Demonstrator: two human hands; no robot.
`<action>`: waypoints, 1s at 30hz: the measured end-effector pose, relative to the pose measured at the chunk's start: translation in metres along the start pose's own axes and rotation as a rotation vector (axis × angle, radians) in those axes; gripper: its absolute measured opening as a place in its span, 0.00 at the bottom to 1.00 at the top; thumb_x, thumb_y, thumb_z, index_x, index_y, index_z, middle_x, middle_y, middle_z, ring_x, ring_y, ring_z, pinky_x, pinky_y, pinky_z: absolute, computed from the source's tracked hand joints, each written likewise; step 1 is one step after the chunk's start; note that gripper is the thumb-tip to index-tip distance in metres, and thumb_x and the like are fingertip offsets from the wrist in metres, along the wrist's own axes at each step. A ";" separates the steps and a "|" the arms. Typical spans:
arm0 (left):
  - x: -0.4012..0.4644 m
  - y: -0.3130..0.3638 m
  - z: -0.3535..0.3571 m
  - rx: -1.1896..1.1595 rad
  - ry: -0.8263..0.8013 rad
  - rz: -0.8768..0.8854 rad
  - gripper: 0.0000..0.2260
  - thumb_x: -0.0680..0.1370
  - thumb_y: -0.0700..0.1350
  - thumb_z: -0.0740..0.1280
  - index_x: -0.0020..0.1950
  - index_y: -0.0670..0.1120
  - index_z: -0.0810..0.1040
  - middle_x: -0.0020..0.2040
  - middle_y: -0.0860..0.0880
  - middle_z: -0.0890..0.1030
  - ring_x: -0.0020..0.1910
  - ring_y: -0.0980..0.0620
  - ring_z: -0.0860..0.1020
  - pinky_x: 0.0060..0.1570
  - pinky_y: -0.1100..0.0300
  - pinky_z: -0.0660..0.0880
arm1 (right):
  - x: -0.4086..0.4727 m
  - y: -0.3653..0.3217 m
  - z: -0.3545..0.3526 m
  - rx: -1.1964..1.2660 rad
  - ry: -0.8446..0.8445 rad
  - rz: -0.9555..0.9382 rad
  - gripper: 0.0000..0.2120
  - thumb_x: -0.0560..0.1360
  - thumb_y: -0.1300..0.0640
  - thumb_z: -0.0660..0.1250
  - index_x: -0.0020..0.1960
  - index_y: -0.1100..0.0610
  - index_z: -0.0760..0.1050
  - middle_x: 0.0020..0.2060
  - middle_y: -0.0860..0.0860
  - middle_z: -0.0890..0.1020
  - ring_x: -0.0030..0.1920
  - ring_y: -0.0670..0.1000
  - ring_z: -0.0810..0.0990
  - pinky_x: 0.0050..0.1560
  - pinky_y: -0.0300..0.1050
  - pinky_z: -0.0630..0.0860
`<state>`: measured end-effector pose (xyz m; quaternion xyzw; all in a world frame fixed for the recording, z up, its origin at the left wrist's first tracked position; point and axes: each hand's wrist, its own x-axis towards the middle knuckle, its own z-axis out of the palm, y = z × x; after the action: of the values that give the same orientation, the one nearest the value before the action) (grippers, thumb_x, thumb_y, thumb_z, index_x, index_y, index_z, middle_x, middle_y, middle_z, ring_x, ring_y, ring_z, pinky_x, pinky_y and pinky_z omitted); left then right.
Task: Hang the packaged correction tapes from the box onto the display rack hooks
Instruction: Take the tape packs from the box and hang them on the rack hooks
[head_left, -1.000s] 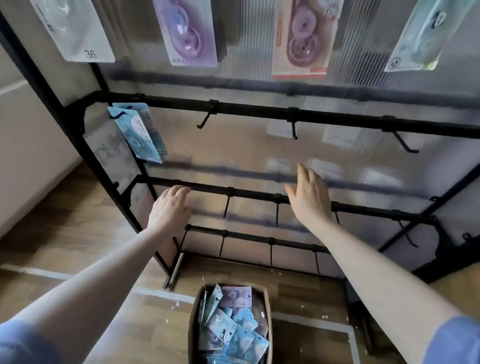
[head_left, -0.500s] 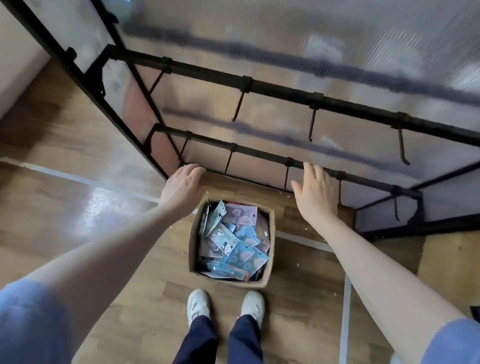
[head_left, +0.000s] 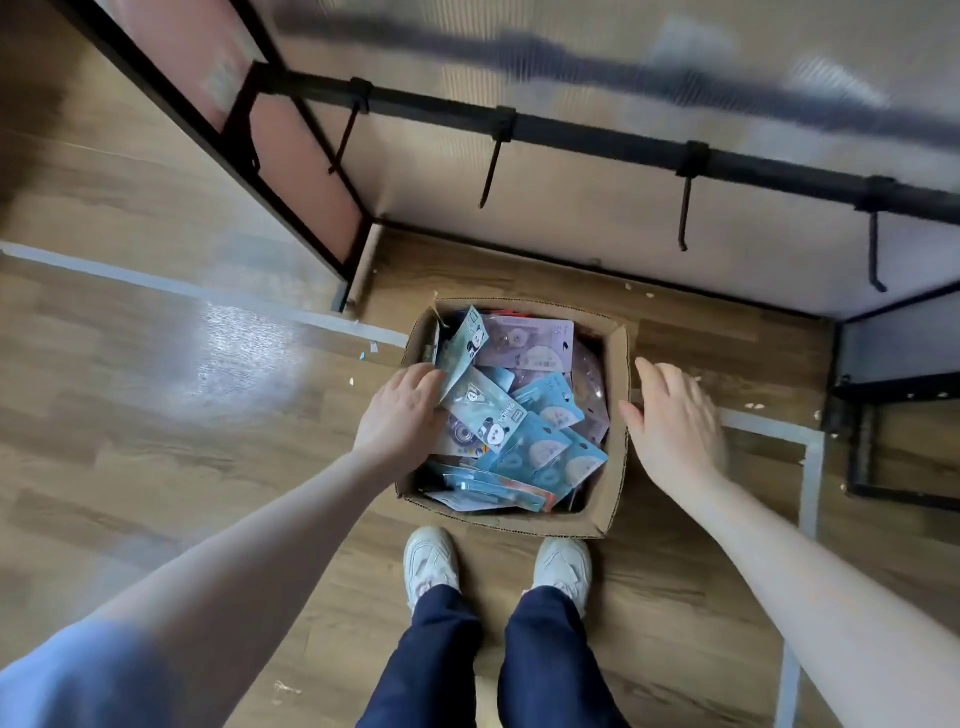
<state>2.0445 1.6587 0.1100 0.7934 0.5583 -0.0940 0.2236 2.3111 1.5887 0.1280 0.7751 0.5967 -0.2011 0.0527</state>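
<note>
The head view looks straight down at an open cardboard box (head_left: 617, 415) standing on the wooden floor (head_left: 156, 415), just in front of the person's two white shoes (head_left: 431, 564). The box is filled with a loose heap of packaged correction tapes (head_left: 524, 415), mostly blue cards with some pale purple ones toward the far side. The left hand (head_left: 402, 415) reaches over the left rim of the box, its fingers resting on the blue packages at that edge; whether its grip has closed on a package cannot be told from here. The right hand (head_left: 675, 421) hovers just outside the right wall of the box with fingers straight and spread, its grip open and holding nothing. Beyond the box stands the black display rack (head_left: 597, 140), its lowest bar carrying four bare hooks (head_left: 684, 208) in front of a translucent back panel (head_left: 571, 218). Grey tape lines (head_left: 156, 288) run across the floor
</note>
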 end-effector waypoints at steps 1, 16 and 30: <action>-0.001 -0.005 0.018 -0.006 -0.017 0.001 0.20 0.77 0.43 0.63 0.68 0.44 0.68 0.69 0.47 0.68 0.67 0.45 0.65 0.62 0.53 0.64 | 0.001 0.003 0.017 -0.006 -0.015 -0.004 0.24 0.79 0.52 0.58 0.72 0.59 0.60 0.65 0.56 0.69 0.66 0.56 0.67 0.65 0.49 0.64; 0.040 -0.029 0.127 0.093 -0.168 0.194 0.30 0.76 0.40 0.64 0.76 0.48 0.55 0.75 0.48 0.58 0.73 0.49 0.57 0.69 0.58 0.59 | 0.013 0.010 0.151 0.023 -0.205 -0.050 0.25 0.78 0.53 0.60 0.73 0.57 0.58 0.68 0.54 0.66 0.67 0.54 0.68 0.64 0.47 0.68; 0.088 -0.005 0.149 0.343 -0.210 0.473 0.29 0.77 0.41 0.63 0.75 0.54 0.55 0.68 0.48 0.66 0.70 0.48 0.61 0.67 0.57 0.56 | 0.018 0.018 0.182 -0.102 -0.255 -0.099 0.23 0.78 0.60 0.58 0.72 0.58 0.58 0.66 0.54 0.68 0.65 0.55 0.68 0.65 0.46 0.66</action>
<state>2.0860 1.6661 -0.0575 0.9135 0.3079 -0.2135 0.1585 2.2867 1.5411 -0.0477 0.7091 0.6322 -0.2697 0.1575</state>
